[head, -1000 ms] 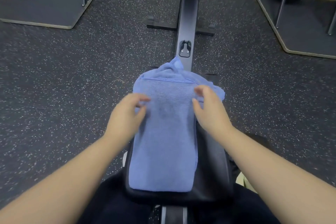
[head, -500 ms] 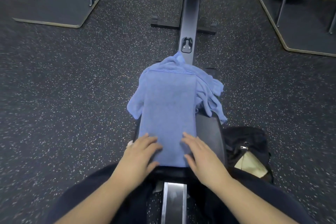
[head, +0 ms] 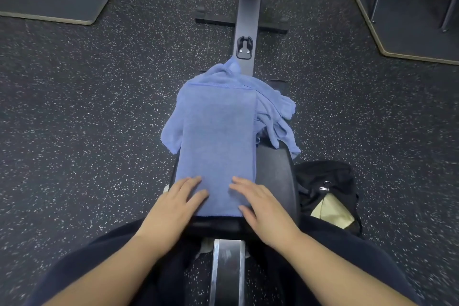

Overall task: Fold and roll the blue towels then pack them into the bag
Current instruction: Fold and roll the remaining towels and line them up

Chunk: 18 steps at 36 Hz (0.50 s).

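My left hand (head: pixel 177 200) and right hand (head: pixel 260 202) lie flat, fingers straight, pressing the near end of the folded towel (head: pixel 217 146), one at each corner, so I judge the strip is held square for rolling away from me. The towel runs toward twelve o'clock along the black seat (head: pixel 274 171). More crumpled towels (head: pixel 275 117) sit heaped at the far end, spilling toward two o'clock, waiting their turn. The bag (head: pixel 325 181) stands open on the floor at three o'clock, within easy reach for packing.
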Available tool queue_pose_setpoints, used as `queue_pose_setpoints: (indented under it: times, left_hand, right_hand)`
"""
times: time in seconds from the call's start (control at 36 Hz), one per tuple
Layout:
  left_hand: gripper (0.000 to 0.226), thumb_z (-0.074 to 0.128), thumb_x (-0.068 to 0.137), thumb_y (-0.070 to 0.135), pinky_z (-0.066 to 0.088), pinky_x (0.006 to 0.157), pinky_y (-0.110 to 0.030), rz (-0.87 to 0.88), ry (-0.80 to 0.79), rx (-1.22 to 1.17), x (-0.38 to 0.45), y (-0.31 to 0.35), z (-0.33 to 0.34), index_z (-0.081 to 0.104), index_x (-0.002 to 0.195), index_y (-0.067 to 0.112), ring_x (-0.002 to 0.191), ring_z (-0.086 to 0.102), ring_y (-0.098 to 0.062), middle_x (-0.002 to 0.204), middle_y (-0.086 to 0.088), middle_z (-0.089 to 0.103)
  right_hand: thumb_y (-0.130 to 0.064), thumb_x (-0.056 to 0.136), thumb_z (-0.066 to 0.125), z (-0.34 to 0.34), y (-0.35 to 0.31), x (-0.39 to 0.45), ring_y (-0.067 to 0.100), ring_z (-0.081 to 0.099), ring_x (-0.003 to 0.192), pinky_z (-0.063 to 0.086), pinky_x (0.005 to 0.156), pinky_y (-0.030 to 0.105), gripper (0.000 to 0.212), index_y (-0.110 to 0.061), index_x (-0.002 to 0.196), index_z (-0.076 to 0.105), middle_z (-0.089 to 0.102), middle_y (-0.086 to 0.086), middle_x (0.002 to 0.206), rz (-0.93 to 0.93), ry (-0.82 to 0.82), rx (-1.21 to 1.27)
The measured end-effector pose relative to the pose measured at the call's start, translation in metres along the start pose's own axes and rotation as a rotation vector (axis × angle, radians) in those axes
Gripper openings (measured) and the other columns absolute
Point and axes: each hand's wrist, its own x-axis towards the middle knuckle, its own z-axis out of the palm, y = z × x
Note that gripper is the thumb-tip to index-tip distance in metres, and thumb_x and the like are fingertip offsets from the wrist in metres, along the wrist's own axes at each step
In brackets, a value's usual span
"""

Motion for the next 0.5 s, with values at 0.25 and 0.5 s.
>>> queue_pose_setpoints:
  times: [0.25, 0.5]
  left_hand:
    - [0.072, 0.087, 0.051, 0.002, 0.058, 0.068, -0.034, 0.008, 0.034, -0.079, 0.001, 0.004, -0.006, 0.052, 0.112, 0.017, 0.112, 0.045, -0.023, 0.125, -0.008, 0.052]
    - [0.058, 0.065, 0.060, -0.013, 0.055, 0.077, -0.036, -0.076, 0.073, -0.222, -0.001, 0.002, -0.009, 0.053, 0.108, 0.018, 0.105, 0.043, -0.020, 0.115, 0.001, 0.049]
  right_hand:
    - [-0.014, 0.087, 0.063, 0.004, -0.009, -0.006, 0.020, 0.053, 0.114, 0.034, 0.103, 0.022, 0.050, -0.029, 0.132, 0.049, 0.041, -0.012, 0.146, -0.130, -0.084, -0.069]
    - [0.009, 0.061, 0.071, 0.013, -0.013, -0.006, 0.023, 0.060, 0.090, 0.054, 0.078, 0.030, 0.061, -0.018, 0.114, 0.056, 0.057, -0.001, 0.117, -0.203, 0.154, -0.227]
